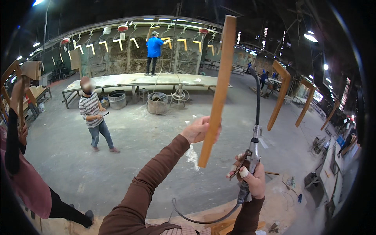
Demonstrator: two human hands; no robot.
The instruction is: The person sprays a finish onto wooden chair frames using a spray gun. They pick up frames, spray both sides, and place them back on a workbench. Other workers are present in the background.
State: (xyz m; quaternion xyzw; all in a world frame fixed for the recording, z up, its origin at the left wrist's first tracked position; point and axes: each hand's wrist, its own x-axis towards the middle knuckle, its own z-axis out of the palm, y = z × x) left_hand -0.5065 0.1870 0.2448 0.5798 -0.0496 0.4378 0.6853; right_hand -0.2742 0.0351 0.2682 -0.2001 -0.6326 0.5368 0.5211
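Note:
My left hand (197,130) is raised in front of me, fingers closed around a long orange-brown wooden piece (220,86). That piece stands nearly upright, tilted a little, its top high in the view. To its right my right hand (253,178) grips a silver-and-black handheld tool (253,149); its exact kind is unclear. From the tool's upper end a black tube (257,105) rises, while a thin dark hose (211,222) curves away from its lower end. Pale wraps cover some of my right fingertips. The tool and the wooden piece are apart.
Bent wooden pieces (280,94) hang at the right. At far left, a person in pink (29,184) handles a wooden frame. A striped-shirted person (92,107) stands nearby. Behind, someone in blue (154,47) stands on a long platform (117,81), beside metal drums (117,100).

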